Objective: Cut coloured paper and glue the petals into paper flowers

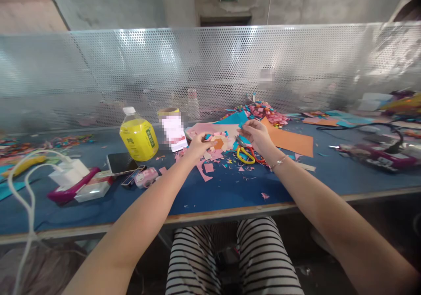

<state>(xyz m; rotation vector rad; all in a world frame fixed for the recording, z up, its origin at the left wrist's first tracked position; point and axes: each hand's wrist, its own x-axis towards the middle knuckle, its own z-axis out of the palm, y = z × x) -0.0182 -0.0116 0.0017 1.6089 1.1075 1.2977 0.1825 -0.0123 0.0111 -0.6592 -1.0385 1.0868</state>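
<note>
My left hand rests on the blue table with its fingers closed on the edge of a pink and orange paper flower. My right hand hovers just right of the flower, fingertips pinched on a small blue paper scrap. Yellow-handled scissors lie under the right hand, beside an orange paper sheet. Pink paper offcuts lie scattered in front of the flower.
A yellow drink bottle, a phone and a white charger with cable sit to the left. A pile of curled paper pieces lies behind. A purple tool lies right. A perforated metal screen backs the table.
</note>
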